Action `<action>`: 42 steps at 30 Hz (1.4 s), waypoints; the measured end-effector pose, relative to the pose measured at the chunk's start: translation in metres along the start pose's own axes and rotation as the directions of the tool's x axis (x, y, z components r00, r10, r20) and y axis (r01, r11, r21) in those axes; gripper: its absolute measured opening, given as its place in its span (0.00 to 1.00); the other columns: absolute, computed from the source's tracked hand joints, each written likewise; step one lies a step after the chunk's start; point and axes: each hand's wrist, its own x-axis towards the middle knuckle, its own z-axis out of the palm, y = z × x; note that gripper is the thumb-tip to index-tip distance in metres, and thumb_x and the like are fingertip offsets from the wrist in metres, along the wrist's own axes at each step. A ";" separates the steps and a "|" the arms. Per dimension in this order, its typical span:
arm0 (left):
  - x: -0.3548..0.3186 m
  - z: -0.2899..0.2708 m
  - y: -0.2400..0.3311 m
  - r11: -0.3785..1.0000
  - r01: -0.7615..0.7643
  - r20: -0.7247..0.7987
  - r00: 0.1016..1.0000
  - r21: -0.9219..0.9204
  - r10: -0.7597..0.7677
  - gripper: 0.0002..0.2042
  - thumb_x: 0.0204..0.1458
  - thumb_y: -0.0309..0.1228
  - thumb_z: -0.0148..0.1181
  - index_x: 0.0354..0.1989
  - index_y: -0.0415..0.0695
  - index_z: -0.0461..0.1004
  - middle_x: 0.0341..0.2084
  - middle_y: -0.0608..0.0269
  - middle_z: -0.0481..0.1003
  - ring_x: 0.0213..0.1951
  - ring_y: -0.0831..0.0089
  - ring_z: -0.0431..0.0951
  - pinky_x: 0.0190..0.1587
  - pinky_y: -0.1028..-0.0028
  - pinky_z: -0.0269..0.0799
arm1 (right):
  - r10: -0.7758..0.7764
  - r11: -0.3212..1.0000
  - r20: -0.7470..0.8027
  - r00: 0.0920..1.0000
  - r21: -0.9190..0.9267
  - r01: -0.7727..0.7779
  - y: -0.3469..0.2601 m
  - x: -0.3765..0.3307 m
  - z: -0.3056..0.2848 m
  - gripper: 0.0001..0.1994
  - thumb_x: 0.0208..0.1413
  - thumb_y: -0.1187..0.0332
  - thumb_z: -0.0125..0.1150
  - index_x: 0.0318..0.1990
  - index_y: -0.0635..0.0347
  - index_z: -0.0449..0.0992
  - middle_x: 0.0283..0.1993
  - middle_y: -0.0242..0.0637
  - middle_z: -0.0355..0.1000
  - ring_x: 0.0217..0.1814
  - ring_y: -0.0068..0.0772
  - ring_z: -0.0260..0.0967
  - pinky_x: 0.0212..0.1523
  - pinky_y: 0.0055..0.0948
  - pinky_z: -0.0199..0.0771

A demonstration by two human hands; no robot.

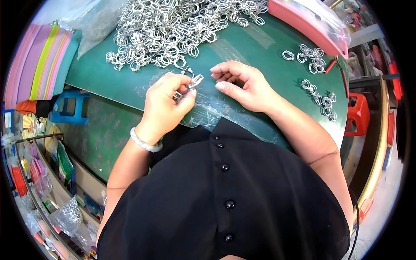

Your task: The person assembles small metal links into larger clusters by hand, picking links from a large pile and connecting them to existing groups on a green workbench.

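Close to the table's near edge, my left hand [169, 96], with a pale bangle on its wrist, pinches a small silver metal clasp [196, 81] between thumb and forefinger. More silver metal shows beneath its fingers, partly hidden. My right hand [242, 84] hovers a little to the right, fingers bent and thumb apart, with nothing visible between them. Just beyond my left hand begins a large heap of silver ring-shaped metal pieces [160, 37], which spreads over the far part of the green table [247, 56].
Two small groups of ring pieces, one farther back [312, 56] and one nearer [320, 99], lie at the right. A pink bin [303, 28] stands at the far right. Striped fabric [41, 65] and a blue stool [71, 107] are left; a red stool [359, 113] is right.
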 end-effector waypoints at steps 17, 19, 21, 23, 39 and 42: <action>0.012 0.017 0.015 0.970 -0.244 -0.081 0.967 -0.004 0.243 0.12 0.36 0.25 0.65 0.32 0.41 0.73 0.21 0.64 0.69 0.24 0.74 0.71 0.25 0.76 0.67 | 0.110 0.778 0.230 0.967 0.586 -0.228 -0.003 0.002 -0.006 0.16 0.49 0.80 0.52 0.48 0.66 0.65 0.42 0.35 0.69 0.44 0.21 0.66 0.47 0.22 0.66; 0.011 0.020 0.017 0.966 -0.256 -0.102 0.963 -0.042 0.251 0.11 0.36 0.24 0.65 0.31 0.40 0.73 0.22 0.64 0.70 0.24 0.74 0.72 0.25 0.77 0.67 | 0.105 0.779 0.225 0.969 0.587 -0.221 -0.002 0.002 -0.006 0.16 0.49 0.80 0.52 0.48 0.66 0.65 0.42 0.35 0.69 0.44 0.21 0.66 0.48 0.21 0.66; 0.011 0.021 0.019 0.968 -0.241 -0.109 0.967 -0.073 0.232 0.12 0.37 0.23 0.65 0.32 0.40 0.73 0.23 0.63 0.71 0.25 0.75 0.73 0.27 0.79 0.69 | 0.090 0.792 0.213 0.973 0.577 -0.200 -0.002 0.002 -0.006 0.16 0.50 0.80 0.51 0.48 0.66 0.65 0.42 0.35 0.69 0.45 0.21 0.66 0.49 0.21 0.65; 0.011 0.022 0.018 0.966 -0.248 -0.113 0.964 -0.069 0.240 0.12 0.37 0.23 0.65 0.32 0.40 0.73 0.23 0.63 0.71 0.25 0.75 0.73 0.26 0.78 0.68 | 0.082 0.797 0.204 0.975 0.574 -0.188 -0.003 0.002 -0.006 0.16 0.50 0.80 0.51 0.48 0.66 0.65 0.42 0.35 0.69 0.45 0.21 0.66 0.49 0.21 0.65; 0.011 0.021 0.013 0.971 -0.239 -0.121 0.965 -0.025 0.234 0.11 0.37 0.23 0.64 0.32 0.41 0.74 0.20 0.64 0.68 0.22 0.76 0.68 0.22 0.79 0.63 | 0.079 0.869 0.170 0.982 0.470 -0.151 -0.003 0.001 -0.006 0.16 0.50 0.79 0.53 0.48 0.67 0.64 0.41 0.34 0.68 0.45 0.20 0.65 0.48 0.21 0.66; 0.010 0.021 0.013 0.974 -0.224 -0.123 0.968 -0.039 0.218 0.11 0.37 0.23 0.63 0.32 0.41 0.74 0.20 0.64 0.68 0.22 0.75 0.68 0.22 0.78 0.63 | 0.064 0.865 0.172 0.983 0.482 -0.141 -0.003 0.001 -0.006 0.17 0.49 0.80 0.54 0.48 0.67 0.64 0.41 0.34 0.68 0.45 0.20 0.65 0.48 0.21 0.66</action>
